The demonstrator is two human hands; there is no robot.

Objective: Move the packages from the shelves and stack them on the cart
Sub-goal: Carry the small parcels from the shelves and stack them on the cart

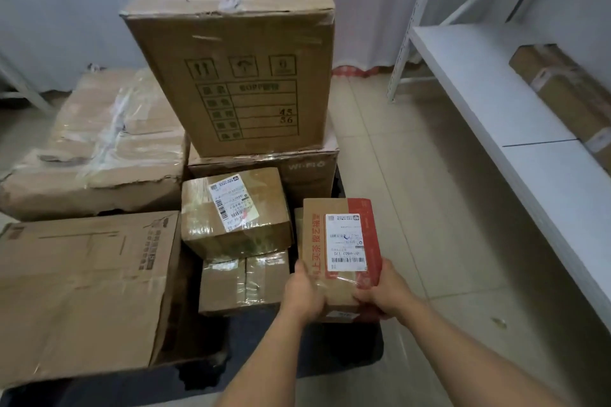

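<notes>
Gripping small red-taped package (340, 251) w/ both hands over cart (350, 350) near its right edge: left hand (302, 296) curling round pkg's near-left corner, right hand (380, 292) curling round near-right corner, thumb lying on top over the clear tape. Showing white shipping label face-up on pkg, barcode toward the person. Sitting just left of it: labelled taped box (236, 213) stacked on another small taped box (244, 284), both mid-cart. Taking up near-left corner of cart: big flat carton (82, 291). Lying along far-left side: crushed taped carton (99, 145). Standing at far edge: tall carton w/ printed handling symbols (231, 59), resting on a wider carton marked Wi-Fi (297, 172). Running down right side of frame, well apart from cart: white shelf (489, 89), w/ long brown package (568, 96) lying on it near right edge. Tiled floor (396, 182) showing between cart and shelf.
</notes>
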